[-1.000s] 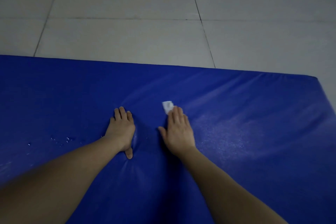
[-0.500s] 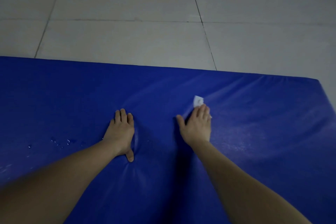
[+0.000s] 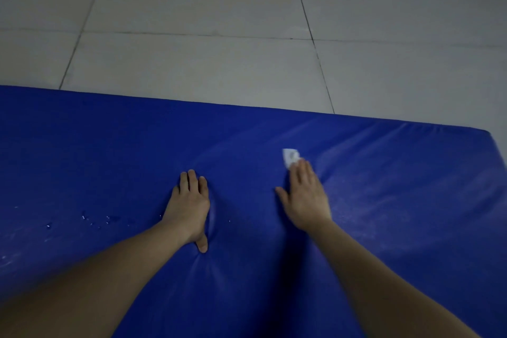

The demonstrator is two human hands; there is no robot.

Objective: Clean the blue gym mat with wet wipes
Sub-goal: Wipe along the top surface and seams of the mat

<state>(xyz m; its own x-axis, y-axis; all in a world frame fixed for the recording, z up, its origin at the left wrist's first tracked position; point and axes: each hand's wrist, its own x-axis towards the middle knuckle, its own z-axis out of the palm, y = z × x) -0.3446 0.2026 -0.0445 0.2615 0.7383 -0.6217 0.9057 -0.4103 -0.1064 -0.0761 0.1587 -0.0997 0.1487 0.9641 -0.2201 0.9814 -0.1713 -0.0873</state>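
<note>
The blue gym mat (image 3: 109,159) fills the lower half of the view, its far edge running across the middle. My left hand (image 3: 189,206) lies flat with straight fingers and presses a dent into the mat. My right hand (image 3: 306,197) also lies flat, fingers straight, pressing a small white wet wipe (image 3: 290,156) against the mat; only the wipe's far end shows beyond my fingertips. A pale smeared patch (image 3: 384,200) spreads on the mat to the right of that hand.
Small water drops (image 3: 87,218) dot the mat to the left of my left hand. Beyond the mat lies a grey tiled floor (image 3: 219,35). The mat's right corner (image 3: 493,134) shows at the frame's right edge.
My right hand has slid the wipe to the right and a little farther away across the mat. My left hand has stayed pressed in the same spot.
</note>
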